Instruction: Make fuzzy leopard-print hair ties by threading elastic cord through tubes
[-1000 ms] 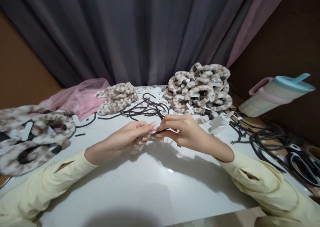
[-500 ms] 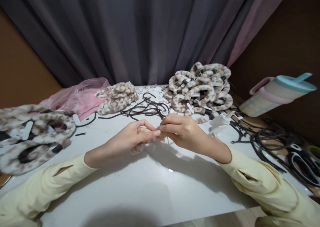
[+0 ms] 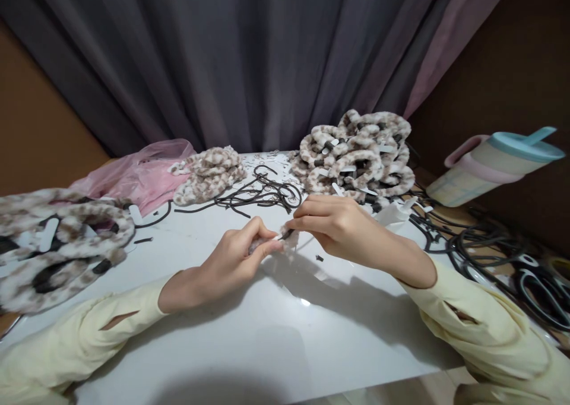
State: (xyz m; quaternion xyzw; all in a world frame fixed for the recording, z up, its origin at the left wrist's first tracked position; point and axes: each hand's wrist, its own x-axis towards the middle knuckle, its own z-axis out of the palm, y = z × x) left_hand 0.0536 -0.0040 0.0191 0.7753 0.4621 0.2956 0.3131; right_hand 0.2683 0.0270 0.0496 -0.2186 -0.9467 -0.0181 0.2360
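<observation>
Roughly mid-surface, the left hand (image 3: 227, 256) and the right hand (image 3: 345, 227) meet at a spotted plush piece (image 3: 292, 239), held between them just above the white surface (image 3: 249, 345); the left thumb and index finger are pinched together on it, with a bit of its fur showing in the curl of that hand; the right fingers are also drawn into a tight pinch at its far end, where a short dark cord (image 3: 284, 235) shows between the two sets of fingertips; whether the right fingers grip the cord as well as the fur, I cannot tell.

Below the right hand lies a small dark scrap (image 3: 319, 258); just beyond the hands spreads a tangle of dark cords (image 3: 262, 194), with a heap of plush strips (image 3: 211, 176) to its left and a pile of plush rings (image 3: 356, 155) with white tags to its right; crumpled white tissue (image 3: 394, 213) sits near the right wrist; farther left are more plush rings (image 3: 120, 221) and a pink plastic bag (image 3: 138, 176); at the far right, a tumbler (image 3: 476, 176) with a blue lid stands near coiled black cords (image 3: 476, 244).
</observation>
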